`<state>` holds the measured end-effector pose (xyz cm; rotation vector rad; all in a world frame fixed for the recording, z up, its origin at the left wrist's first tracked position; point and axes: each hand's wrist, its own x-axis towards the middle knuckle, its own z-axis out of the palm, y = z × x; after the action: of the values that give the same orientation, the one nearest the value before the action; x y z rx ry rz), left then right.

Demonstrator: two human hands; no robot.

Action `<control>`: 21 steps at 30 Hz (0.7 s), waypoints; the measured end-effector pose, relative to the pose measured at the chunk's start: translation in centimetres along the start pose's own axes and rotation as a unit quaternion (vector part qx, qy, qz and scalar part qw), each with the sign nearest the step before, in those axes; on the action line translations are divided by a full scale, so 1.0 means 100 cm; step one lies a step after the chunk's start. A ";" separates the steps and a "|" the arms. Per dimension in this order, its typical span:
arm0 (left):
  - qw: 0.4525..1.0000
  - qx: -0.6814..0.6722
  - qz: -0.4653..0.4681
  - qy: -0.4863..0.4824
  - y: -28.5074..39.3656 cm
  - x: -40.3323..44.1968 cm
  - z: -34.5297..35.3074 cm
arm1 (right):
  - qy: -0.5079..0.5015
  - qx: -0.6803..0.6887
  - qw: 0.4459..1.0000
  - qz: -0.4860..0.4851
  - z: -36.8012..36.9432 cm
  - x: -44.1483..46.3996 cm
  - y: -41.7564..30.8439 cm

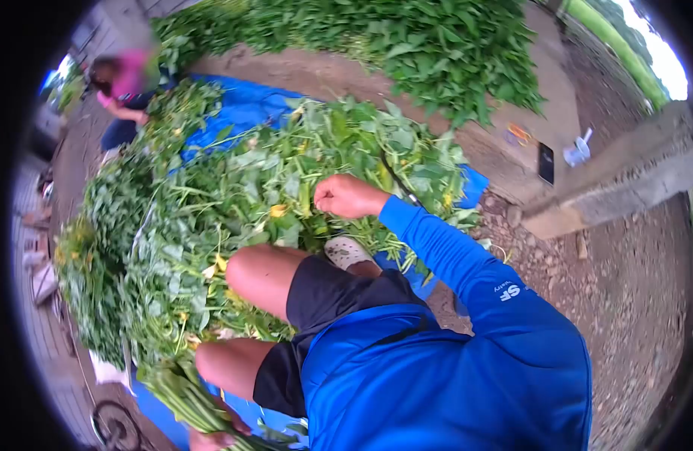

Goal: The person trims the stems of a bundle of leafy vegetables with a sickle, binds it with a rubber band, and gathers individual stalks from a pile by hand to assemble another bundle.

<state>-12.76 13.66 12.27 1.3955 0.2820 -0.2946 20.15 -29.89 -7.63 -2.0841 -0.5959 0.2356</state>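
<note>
My right hand [350,196] hovers over a heap of cut leafy greens [249,177], its fingers curled together. Whether anything thin is pinched in them I cannot make out. Down at the lower edge, my left hand [211,440] is closed around a bundle of green stems [182,391], partly hidden by my leg and the frame's edge. Yellow flowers or leaves [277,210] show among the greens. Beside my right forearm, a dark curved strip [395,177] lies across the heap.
Blue tarp [245,109] lies under the greens. A person in pink [128,79] crouches at the far left by the heap. Another leafy pile [436,49] stands behind. A phone [546,163], orange-handled scissors [518,134] and a clear container [578,152] sit near a concrete post [624,173].
</note>
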 end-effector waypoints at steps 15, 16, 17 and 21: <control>0.989 -0.052 -0.111 -0.087 -0.076 0.155 0.065 | 0.544 -0.303 0.687 0.375 -0.266 -0.213 0.257; 0.989 -0.055 -0.113 -0.084 -0.076 0.158 0.066 | 0.526 -0.302 0.693 0.391 -0.270 -0.208 0.256; 0.989 -0.059 -0.114 -0.079 -0.077 0.158 0.066 | 0.506 -0.298 0.699 0.408 -0.272 -0.204 0.255; 0.987 -0.069 -0.119 -0.078 -0.080 0.161 0.068 | 0.429 -0.317 0.694 0.483 -0.294 -0.191 0.271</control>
<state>-0.55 5.14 0.10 1.1955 0.3339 -0.5681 23.75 -73.50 -15.02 -2.6257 1.2024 -0.4444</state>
